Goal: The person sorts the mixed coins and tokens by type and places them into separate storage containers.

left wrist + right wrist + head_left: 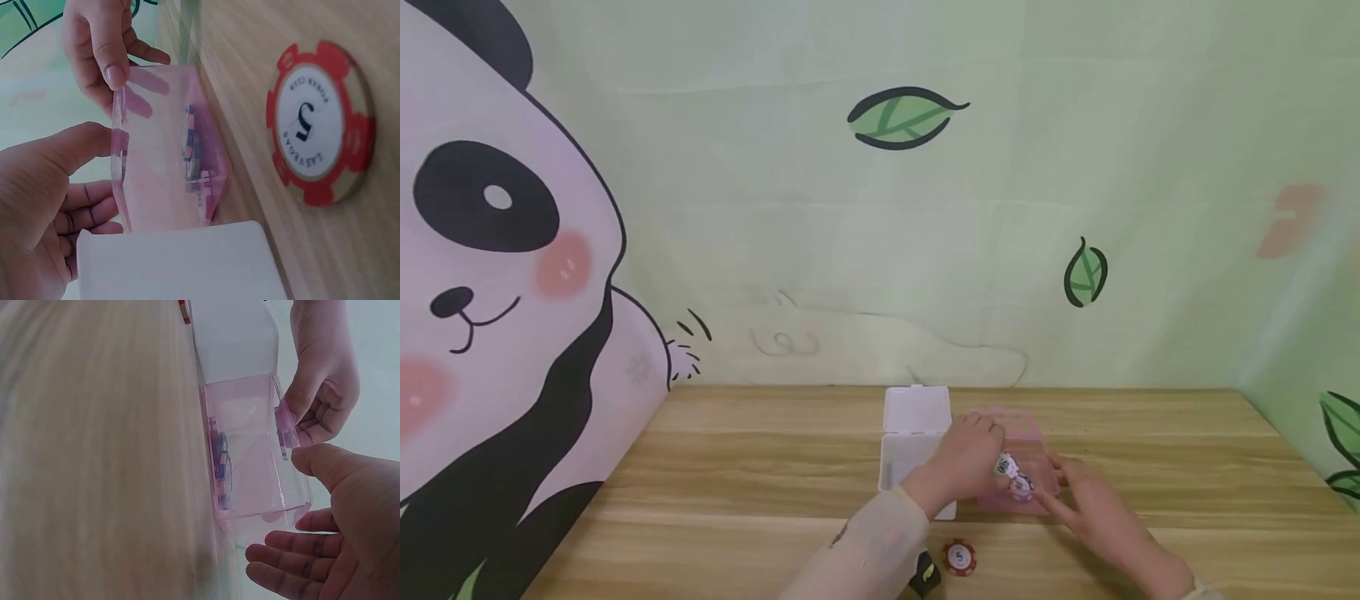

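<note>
A clear pink box [1041,482] stands open, with several poker chips [1021,487] on its floor. My left hand [967,454] reaches over its left part. In the right wrist view the left thumb and fingers pinch a small purplish poker chip [285,430] at the box's opening, partly covered by the fingers. The right hand [1101,512] lies along the box's right side, thumb at the rim [305,487] and the other fingers [287,565] loosely spread outside the wall. A white box [917,410] stands with its lid raised, just left of the pink one, partly behind the left forearm.
A red and white poker chip [959,557] marked 5 lies on the wooden table [760,467] in front of the white box. Beside it is a black item [926,575] with a yellow mark, partly under the left sleeve. A printed cloth [760,167] hangs behind the table.
</note>
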Available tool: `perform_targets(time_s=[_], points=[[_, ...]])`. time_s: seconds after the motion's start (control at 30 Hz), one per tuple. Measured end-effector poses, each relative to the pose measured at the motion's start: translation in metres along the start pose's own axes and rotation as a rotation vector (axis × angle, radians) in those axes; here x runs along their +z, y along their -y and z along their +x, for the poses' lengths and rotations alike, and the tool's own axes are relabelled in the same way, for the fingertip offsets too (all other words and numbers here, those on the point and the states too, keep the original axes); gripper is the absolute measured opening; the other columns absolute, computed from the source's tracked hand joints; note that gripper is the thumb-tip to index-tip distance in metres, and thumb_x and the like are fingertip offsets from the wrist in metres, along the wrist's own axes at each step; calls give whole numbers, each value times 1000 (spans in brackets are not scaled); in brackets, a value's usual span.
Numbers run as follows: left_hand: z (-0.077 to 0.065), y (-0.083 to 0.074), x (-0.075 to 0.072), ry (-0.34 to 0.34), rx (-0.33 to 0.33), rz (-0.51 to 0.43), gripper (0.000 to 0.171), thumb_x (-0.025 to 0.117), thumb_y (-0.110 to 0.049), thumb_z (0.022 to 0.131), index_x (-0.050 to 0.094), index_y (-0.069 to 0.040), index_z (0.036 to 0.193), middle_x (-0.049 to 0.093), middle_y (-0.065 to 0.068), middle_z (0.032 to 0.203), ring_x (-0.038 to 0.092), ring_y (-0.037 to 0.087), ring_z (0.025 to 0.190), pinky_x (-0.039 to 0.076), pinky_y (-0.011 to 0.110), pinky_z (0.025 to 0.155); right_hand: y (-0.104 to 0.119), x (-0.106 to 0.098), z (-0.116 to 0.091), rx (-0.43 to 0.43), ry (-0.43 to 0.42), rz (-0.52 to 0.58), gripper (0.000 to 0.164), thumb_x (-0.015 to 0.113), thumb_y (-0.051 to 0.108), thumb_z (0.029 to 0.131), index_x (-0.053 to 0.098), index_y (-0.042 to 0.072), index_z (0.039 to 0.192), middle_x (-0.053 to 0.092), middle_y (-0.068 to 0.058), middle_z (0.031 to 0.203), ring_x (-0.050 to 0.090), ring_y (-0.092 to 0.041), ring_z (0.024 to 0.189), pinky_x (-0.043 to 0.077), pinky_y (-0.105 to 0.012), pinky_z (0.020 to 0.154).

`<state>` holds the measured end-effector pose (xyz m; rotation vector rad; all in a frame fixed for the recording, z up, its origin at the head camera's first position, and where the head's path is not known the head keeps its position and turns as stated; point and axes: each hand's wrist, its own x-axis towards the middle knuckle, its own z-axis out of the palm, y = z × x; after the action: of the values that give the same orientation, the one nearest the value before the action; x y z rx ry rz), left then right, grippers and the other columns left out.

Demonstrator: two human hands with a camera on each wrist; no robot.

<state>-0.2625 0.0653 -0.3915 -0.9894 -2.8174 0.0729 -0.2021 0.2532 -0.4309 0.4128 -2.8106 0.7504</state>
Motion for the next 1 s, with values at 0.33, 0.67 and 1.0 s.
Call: perform_targets(time_s=[0.33,0.67,1.0], points=[[-5,3,-2,-7,14,34,52,70,-52,81,62,-11,112,64,-1,112,54,15,108,41,29,103,3,0,2,4,15,0,58,66,27,90,49,-11,131,65,-24,114,65,-35,101,52,-52,89],[-13,5,0,-64,21,1,42,70,-51,81,61,-14,100,60,-4,100,53,13,101,42,27,95,2,-1,0,-4,-2,1,58,67,27,89,49,-11,130,66,-24,112,66,-34,98,52,-51,88],[-26,6,-4,-106,35,-9,40,66,-50,85,61,-15,104,58,-4,100,51,12,99,42,26,91,4,-1,0,-8,-12,4,58,67,26,89,50,-11,129,66,-24,110,66,-33,96,53,-51,86]])
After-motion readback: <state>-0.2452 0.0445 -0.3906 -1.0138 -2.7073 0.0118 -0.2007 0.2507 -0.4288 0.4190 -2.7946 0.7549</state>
